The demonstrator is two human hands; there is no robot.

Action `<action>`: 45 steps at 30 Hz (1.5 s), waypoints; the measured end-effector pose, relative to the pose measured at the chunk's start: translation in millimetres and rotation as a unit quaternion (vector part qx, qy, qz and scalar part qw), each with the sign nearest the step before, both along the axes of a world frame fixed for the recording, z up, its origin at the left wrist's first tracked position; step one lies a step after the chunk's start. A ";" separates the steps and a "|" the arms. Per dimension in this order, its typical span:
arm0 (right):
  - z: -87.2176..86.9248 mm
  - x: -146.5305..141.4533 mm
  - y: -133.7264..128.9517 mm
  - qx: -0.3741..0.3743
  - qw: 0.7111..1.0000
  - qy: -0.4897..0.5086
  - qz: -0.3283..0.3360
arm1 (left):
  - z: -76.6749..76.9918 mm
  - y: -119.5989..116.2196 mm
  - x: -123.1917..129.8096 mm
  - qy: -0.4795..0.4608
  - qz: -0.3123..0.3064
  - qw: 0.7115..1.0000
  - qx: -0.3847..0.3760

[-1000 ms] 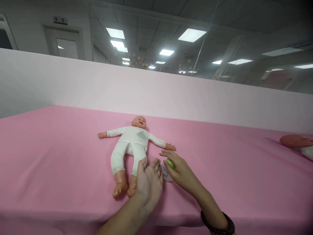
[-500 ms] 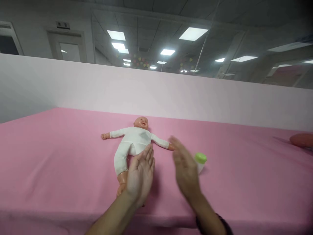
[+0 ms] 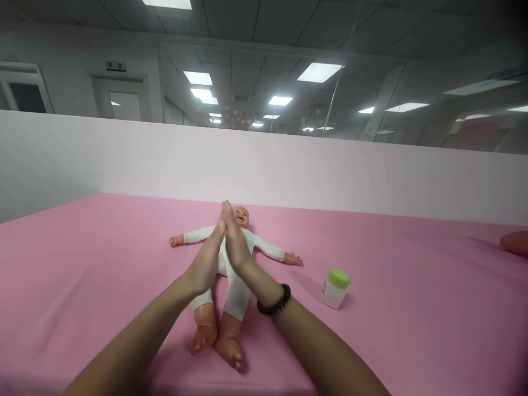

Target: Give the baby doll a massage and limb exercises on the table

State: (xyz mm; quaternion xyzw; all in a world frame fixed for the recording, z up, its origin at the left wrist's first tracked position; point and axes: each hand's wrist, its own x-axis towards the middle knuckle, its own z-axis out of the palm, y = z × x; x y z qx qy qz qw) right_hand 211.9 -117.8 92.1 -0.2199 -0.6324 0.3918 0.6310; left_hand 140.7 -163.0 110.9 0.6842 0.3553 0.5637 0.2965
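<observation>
A baby doll [image 3: 238, 294] in a white suit lies on its back, arms spread and bare feet towards me. Above its torso my left hand [image 3: 206, 261] and my right hand [image 3: 236, 239] meet palm to palm, fingers stretched out and pointing up and away. Nothing shows between the palms. Together they cover part of the doll's chest and the side of its head. A dark beaded bracelet [image 3: 274, 300] circles my right wrist. To the right of the doll stands a small whitish jar [image 3: 335, 291] with a green lid [image 3: 339, 278].
Pink cloth [image 3: 391, 330] covers the surface under everything. A white low wall [image 3: 289, 170] runs along the back, with glass [image 3: 256, 71] above it reflecting ceiling lights. At the far right edge lies a reddish-brown rounded object [image 3: 515, 242], partly cut off.
My hands were apart, low by the doll's legs and the jar. Now they are pressed together, further forward and left over the doll's torso. The view has tilted up slightly.
</observation>
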 end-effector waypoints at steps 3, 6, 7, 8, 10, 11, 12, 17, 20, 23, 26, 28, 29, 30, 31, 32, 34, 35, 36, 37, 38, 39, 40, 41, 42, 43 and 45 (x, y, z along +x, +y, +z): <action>5.6 22.8 42.9 -0.119 0.967 -0.117 -0.192 | -1.2 53.0 -12.9 0.066 0.052 0.995 -0.043; -21.2 38.1 71.2 -0.143 0.903 -0.316 -0.255 | -29.7 112.3 -18.6 0.223 0.096 0.968 -0.064; -34.2 40.9 77.5 -0.131 0.884 -0.370 -0.254 | -42.3 129.1 -19.5 0.281 0.063 0.956 -0.049; -47.2 43.1 82.7 -0.113 0.867 -0.412 -0.255 | -54.6 142.9 -20.2 0.334 0.027 0.942 -0.032; -69.1 48.0 91.2 -0.077 0.854 -0.457 -0.235 | -75.3 160.4 -20.8 0.400 -0.035 0.916 -0.010; -76.6 51.1 95.0 -0.061 0.856 -0.466 -0.217 | -82.5 164.3 -20.7 0.419 -0.054 0.906 -0.003; -81.7 54.8 98.4 -0.048 0.860 -0.470 -0.194 | -87.6 165.6 -20.4 0.431 -0.062 0.900 0.000; -82.4 71.2 113.1 -0.028 0.859 -0.504 -0.090 | -91.8 158.2 -12.4 0.461 0.014 0.886 -0.046; -79.2 72.3 119.2 -0.047 0.843 -0.528 -0.090 | -90.8 159.4 -6.3 0.454 0.065 0.882 -0.105; -80.2 68.8 119.5 -0.089 0.839 -0.519 -0.134 | -95.4 165.3 -7.1 0.421 0.103 0.883 -0.179; -85.2 66.1 113.2 -0.160 0.842 -0.477 -0.197 | -104.9 165.8 -15.6 0.379 0.133 0.891 -0.210; -89.3 65.9 106.7 -0.194 0.847 -0.438 -0.232 | -109.8 159.8 -21.6 0.335 0.152 0.913 -0.176; -91.3 66.1 103.4 -0.189 0.854 -0.414 -0.252 | -110.9 155.1 -23.7 0.307 0.152 0.930 -0.136; -92.9 66.5 100.2 -0.169 0.865 -0.385 -0.275 | -110.9 149.8 -24.9 0.277 0.147 0.945 -0.089; -94.3 66.9 97.2 -0.134 0.877 -0.351 -0.298 | -109.9 144.5 -25.4 0.250 0.135 0.958 -0.042; -95.4 67.2 94.6 -0.090 0.891 -0.315 -0.315 | -108.3 139.6 -25.2 0.228 0.120 0.966 -0.005; -96.6 67.2 90.8 0.007 0.918 -0.253 -0.304 | -104.7 132.9 -24.1 0.203 0.095 0.974 0.027; -97.0 67.0 89.7 0.047 0.931 -0.235 -0.275 | -103.4 131.5 -23.5 0.199 0.087 0.976 0.030; -97.2 66.6 89.1 0.080 0.941 -0.225 -0.240 | -102.6 131.5 -23.2 0.200 0.078 0.976 0.035; -97.3 66.4 89.3 0.101 0.947 -0.224 -0.208 | -102.4 132.5 -23.2 0.203 0.065 0.976 0.040; -97.3 66.3 90.0 0.107 0.949 -0.231 -0.184 | -102.6 134.4 -23.4 0.211 0.052 0.975 0.042; -97.1 66.5 91.1 0.100 0.949 -0.245 -0.169 | -103.1 136.7 -23.7 0.226 0.038 0.973 0.039; -96.6 66.9 92.6 0.084 0.947 -0.265 -0.161 | -103.7 139.3 -24.1 0.246 0.029 0.968 0.029; -95.9 67.6 94.1 0.064 0.943 -0.288 -0.155 | -104.3 142.1 -24.4 0.271 0.023 0.962 0.013; -94.8 68.5 95.6 0.044 0.937 -0.314 -0.148 | -104.9 144.9 -24.7 0.299 0.018 0.954 -0.008; -93.7 69.3 96.7 0.026 0.930 -0.339 -0.139 | -105.6 147.9 -25.0 0.326 0.018 0.945 -0.031; -91.4 70.6 98.0 -0.004 0.916 -0.378 -0.137 | -108.0 154.3 -25.8 0.357 0.032 0.930 -0.073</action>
